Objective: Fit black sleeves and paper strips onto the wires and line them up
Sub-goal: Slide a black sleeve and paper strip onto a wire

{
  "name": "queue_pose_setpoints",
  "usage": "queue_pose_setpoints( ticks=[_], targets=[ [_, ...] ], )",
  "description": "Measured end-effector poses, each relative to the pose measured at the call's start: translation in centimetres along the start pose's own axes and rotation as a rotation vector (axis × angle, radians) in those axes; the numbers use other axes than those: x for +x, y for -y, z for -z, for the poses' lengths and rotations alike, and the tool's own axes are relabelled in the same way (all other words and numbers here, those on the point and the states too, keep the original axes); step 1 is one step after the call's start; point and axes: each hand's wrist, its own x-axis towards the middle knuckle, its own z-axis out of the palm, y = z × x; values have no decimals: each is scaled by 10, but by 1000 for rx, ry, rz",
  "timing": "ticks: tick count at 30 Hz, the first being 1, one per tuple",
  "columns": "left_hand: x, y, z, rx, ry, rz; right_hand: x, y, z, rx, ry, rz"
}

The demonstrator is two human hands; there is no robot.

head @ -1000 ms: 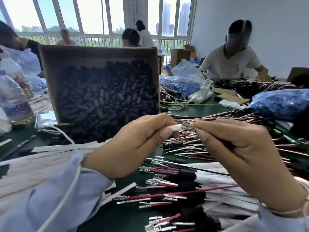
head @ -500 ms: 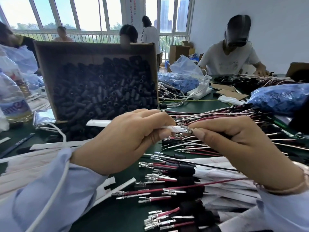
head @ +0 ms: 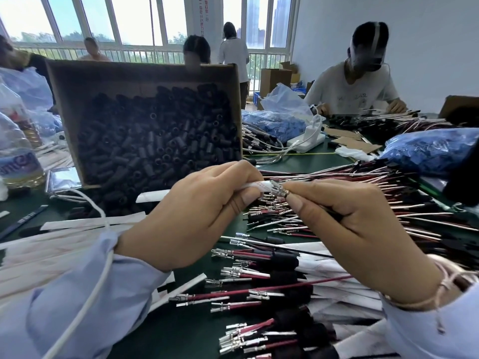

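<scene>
One head-worn view, looking forward and down from just behind the left hand (head: 191, 218) and right hand (head: 363, 237), both close and large at centre frame, paper strip (head: 255, 186) and wire (head: 278, 190) pinched where they meet. Beyond the left hand rises the cardboard box (head: 145, 73); beyond the right, the green table (head: 311, 159) runs to a seated person (head: 355, 89) and the windows (head: 134, 19).

Just one scrap of lettering comes through: white letters that look like "nte" on the blue label (head: 16, 163) of the plastic bottle (head: 14, 141) at the desk's (head: 311, 161) far left, with the rest cut off. Red characters run down the white pillar (head: 201, 19) between the windows, and faint print crosses the T-shirt (head: 352, 95) of the person opposite, both too small to read. The red marks on the paper strip (head: 255, 184) blur out too.
</scene>
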Motion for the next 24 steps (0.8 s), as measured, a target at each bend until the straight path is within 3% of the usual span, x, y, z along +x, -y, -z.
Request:
queue_pose_setpoints(
  ticks=[8,17,24],
  targets=[
    [0,-2,2,-7,10,37,-2,6,-1,-94,-81,55],
    [-2,-7,8,-43,62,57,-3,10,1,-257,-33,138],
    [-3,-7,10,-11,76,61,-5,10,0,-166,-22,100]
  ],
)
